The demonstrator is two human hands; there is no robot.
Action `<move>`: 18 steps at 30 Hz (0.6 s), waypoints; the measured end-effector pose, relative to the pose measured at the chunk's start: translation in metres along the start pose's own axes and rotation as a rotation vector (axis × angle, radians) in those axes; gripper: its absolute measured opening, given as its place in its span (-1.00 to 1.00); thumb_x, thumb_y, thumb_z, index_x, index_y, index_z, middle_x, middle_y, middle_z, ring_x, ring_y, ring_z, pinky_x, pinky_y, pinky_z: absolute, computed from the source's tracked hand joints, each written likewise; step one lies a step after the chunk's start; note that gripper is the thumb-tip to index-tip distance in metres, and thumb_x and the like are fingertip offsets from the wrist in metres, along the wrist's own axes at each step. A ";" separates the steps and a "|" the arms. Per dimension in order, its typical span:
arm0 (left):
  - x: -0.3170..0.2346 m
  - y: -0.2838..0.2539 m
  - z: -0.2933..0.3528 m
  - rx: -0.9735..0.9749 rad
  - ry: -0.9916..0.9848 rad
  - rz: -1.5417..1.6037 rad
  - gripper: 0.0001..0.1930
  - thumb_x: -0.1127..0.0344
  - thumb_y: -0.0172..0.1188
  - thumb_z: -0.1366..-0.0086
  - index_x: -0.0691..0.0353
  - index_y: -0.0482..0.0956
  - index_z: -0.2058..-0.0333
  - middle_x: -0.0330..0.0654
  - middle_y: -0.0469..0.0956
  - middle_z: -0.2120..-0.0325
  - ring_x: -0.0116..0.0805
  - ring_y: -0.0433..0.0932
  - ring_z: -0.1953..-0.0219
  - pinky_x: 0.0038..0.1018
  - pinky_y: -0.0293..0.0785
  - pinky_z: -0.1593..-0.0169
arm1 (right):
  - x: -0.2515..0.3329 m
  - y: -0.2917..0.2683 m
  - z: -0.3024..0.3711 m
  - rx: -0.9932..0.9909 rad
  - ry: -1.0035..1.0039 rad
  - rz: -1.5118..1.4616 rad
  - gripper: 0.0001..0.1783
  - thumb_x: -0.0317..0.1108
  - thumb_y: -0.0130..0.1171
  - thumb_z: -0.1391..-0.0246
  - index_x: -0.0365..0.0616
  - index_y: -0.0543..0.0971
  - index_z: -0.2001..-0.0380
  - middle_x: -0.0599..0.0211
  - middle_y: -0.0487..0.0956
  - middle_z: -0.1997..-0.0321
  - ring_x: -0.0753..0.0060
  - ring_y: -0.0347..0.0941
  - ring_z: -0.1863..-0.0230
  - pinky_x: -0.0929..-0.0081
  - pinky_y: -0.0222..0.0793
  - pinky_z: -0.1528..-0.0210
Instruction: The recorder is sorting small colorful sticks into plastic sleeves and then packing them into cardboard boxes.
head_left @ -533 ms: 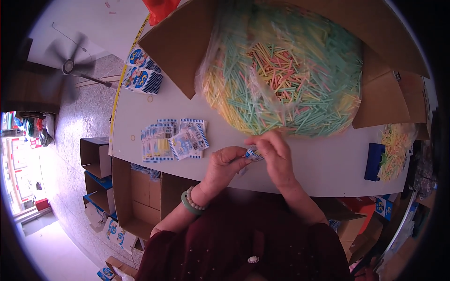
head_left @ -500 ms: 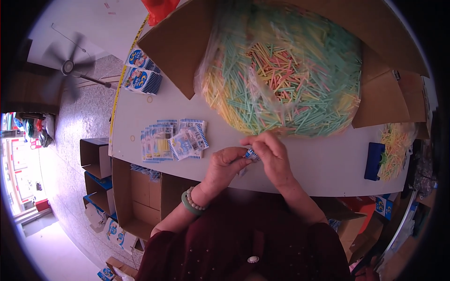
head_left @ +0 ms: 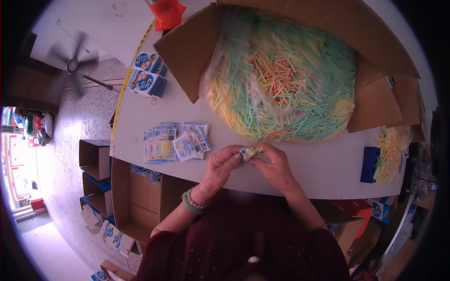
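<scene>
Near the table's front edge, my left hand (head_left: 219, 165) is closed, thumb and fingers pinching a small crumpled blue-and-white packet (head_left: 243, 153). Pale yellow stick ends (head_left: 254, 151) show at the packet's right side. My right hand (head_left: 277, 169) closes on that same side, its thumb below and its fingers curled behind. How far the sticks sit inside the packet is hidden by the fingers. Left of my hands lie several flat clear packets (head_left: 190, 146) with blue-striped edges, one showing yellow sticks inside. Beyond my hands, a big clear bag (head_left: 281, 100) holds a heap of pastel sticks.
An open cardboard box (head_left: 190, 54) surrounds the bag, its flaps spread over the table (head_left: 323, 164). Stacked blue-and-white packets (head_left: 147, 84) stand at the far left. At right are a dark blue block (head_left: 370, 165) and loose sticks (head_left: 388, 157). An open carton (head_left: 143, 208) sits below the left edge.
My hands have drawn level around the packet, and yellow stick ends now show between them. My right fingers have come down from above it. The whole view has shifted slightly.
</scene>
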State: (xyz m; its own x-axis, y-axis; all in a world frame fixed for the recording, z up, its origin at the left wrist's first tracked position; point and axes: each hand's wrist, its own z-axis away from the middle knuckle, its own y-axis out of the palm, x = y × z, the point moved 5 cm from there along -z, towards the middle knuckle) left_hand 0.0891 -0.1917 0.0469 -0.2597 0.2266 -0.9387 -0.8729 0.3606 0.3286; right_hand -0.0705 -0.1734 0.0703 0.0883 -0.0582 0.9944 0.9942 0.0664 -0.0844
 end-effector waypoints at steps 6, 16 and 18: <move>0.013 0.005 -0.001 0.022 -0.037 0.069 -0.64 0.56 0.17 -0.22 0.30 0.44 -0.01 -0.30 0.54 0.15 -0.56 0.43 0.10 -0.54 0.36 -0.03 | -0.017 -0.005 -0.002 -0.129 -0.097 0.302 -0.69 -0.51 0.30 0.13 -0.25 0.53 0.24 0.25 0.57 0.28 0.44 0.50 0.21 0.48 0.39 0.13; 0.029 -0.002 0.000 0.006 -0.071 -0.223 -0.80 0.48 0.35 -0.05 0.31 0.58 0.31 -0.32 0.49 0.53 -0.65 0.35 0.41 -0.59 0.36 0.34 | -0.022 -0.014 0.008 -0.053 -0.016 -0.046 -0.77 -0.47 0.32 0.11 -0.25 0.51 0.36 0.40 0.50 0.44 0.53 0.41 0.34 0.56 0.35 0.23; 0.034 -0.001 0.001 0.033 -0.090 -0.251 -0.82 0.47 0.35 -0.06 0.31 0.57 0.35 -0.32 0.46 0.55 -0.65 0.33 0.42 -0.59 0.35 0.35 | -0.024 -0.017 0.009 -0.048 0.033 -0.065 -0.79 -0.46 0.32 0.09 -0.24 0.51 0.37 0.44 0.50 0.43 0.54 0.40 0.35 0.55 0.35 0.24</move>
State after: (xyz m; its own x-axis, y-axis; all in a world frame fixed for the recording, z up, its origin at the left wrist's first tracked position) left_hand 0.0820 -0.1831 0.0149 0.0019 0.2055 -0.9787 -0.8910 0.4446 0.0917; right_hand -0.0903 -0.1642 0.0480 0.0245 -0.0932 0.9953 0.9996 0.0133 -0.0233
